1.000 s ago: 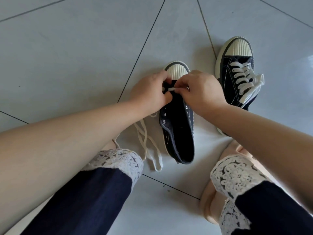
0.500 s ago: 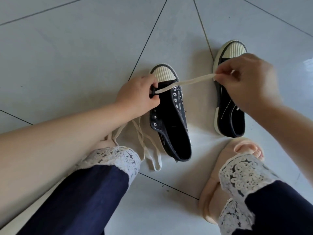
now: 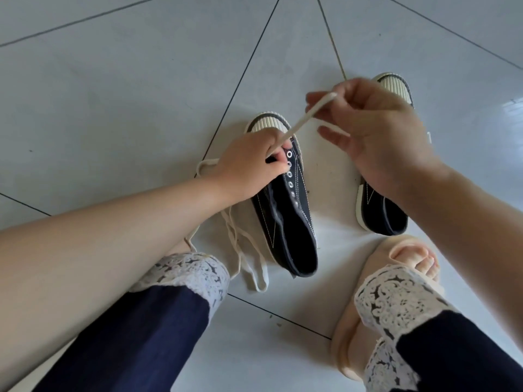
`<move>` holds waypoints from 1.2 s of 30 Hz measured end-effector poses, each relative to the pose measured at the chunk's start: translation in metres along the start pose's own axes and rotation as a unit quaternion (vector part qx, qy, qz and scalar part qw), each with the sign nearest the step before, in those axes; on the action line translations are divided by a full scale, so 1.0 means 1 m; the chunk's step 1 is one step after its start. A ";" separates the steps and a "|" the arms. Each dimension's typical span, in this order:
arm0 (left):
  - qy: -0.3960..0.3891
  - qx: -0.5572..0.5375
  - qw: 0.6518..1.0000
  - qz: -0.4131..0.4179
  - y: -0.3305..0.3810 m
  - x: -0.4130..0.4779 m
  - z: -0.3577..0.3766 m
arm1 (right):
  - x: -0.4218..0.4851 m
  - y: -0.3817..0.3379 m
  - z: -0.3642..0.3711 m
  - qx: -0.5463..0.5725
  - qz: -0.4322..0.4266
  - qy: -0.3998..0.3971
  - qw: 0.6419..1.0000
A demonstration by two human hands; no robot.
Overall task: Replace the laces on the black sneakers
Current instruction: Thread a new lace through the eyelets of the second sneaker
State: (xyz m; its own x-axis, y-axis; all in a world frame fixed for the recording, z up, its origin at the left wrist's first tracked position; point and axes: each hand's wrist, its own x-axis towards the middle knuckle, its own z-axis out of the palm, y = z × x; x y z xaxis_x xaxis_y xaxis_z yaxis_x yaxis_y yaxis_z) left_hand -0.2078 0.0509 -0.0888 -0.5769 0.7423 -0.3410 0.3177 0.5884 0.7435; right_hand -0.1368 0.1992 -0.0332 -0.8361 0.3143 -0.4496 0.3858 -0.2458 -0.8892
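**Desk:** Lace [image 3: 304, 118] drawn taut over the tiled floor [image 3: 113, 108]. Where do your hands stand?

**Field:** Your left hand [image 3: 249, 162] is closed over the toe end of the near sneaker [image 3: 285, 210], fingers pinching where the lace leaves the lowest eyelets. Your right hand [image 3: 376, 137] is raised above the second sneaker [image 3: 382, 210], thumb and forefinger nipped on the lace near its free end, other fingers spread loose.

**Desk:** And how will the lace handle?

**Field:** Flat, soft and light, so it will twist and slip. Take it at the stiff tip when you feed the next eyelet. The canvas upper flexes, so keep your left hand bracing it.

**Desk:** The far shoe?

**Field:** Mostly hidden behind your right hand; it may be laced already, but you cannot tell. The lace's slack [image 3: 249, 267] trails beside the near shoe.
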 end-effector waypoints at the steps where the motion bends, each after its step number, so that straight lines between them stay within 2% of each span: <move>1: -0.001 0.015 1.000 0.006 -0.005 -0.001 0.002 | 0.000 0.000 -0.004 0.095 0.038 -0.006 0.995; 3: 0.007 0.031 0.999 0.018 -0.011 -0.003 0.002 | -0.001 0.002 -0.011 0.199 0.091 -0.008 0.976; 6: 0.011 0.050 0.997 0.059 -0.013 -0.006 -0.001 | -0.004 0.004 -0.019 0.238 0.092 0.038 0.966; 11: -0.033 0.098 0.986 0.131 -0.002 -0.002 0.007 | -0.005 -0.005 -0.042 0.203 0.068 0.104 0.971; 17: -0.027 0.108 0.989 0.101 -0.018 -0.008 -0.001 | -0.005 -0.023 -0.096 0.170 0.010 0.162 0.972; 19: -0.031 0.091 0.990 0.098 -0.013 -0.007 -0.001 | -0.006 -0.031 -0.109 0.108 -0.013 0.166 0.980; 22: -0.046 0.061 0.994 0.084 -0.011 0.000 0.002 | -0.004 -0.033 -0.100 -0.003 -0.031 0.223 0.974; 24: -0.043 0.045 0.996 0.063 -0.014 0.003 0.003 | 0.000 -0.020 -0.072 -0.159 -0.015 0.218 0.963; 26: -0.024 0.031 0.998 0.047 -0.017 0.002 0.004 | 0.004 0.006 -0.035 -0.364 -0.003 0.108 0.925; 28: -0.007 0.031 0.998 0.049 -0.017 0.000 0.005 | 0.004 0.027 -0.006 -0.503 -0.016 0.024 0.864; 31: 0.007 0.052 0.995 0.087 -0.015 -0.001 0.006 | 0.007 0.042 0.019 -0.570 -0.007 -0.037 0.821; 33: 0.015 0.057 0.994 0.093 -0.015 -0.001 0.006 | 0.012 0.045 0.025 -0.619 -0.039 -0.046 0.783; 36: 0.024 0.068 0.993 0.094 -0.013 0.000 0.006 | 0.019 0.045 0.027 -0.648 -0.065 -0.057 0.757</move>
State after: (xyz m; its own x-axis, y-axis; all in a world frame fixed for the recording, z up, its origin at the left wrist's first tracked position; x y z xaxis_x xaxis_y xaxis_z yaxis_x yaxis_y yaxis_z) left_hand -0.2072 0.0447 -0.1021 -0.5328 0.8283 -0.1732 0.5202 0.4820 0.7050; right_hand -0.1457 0.1693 -0.0795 -0.8994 0.1588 -0.4073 0.2942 0.9089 -0.2954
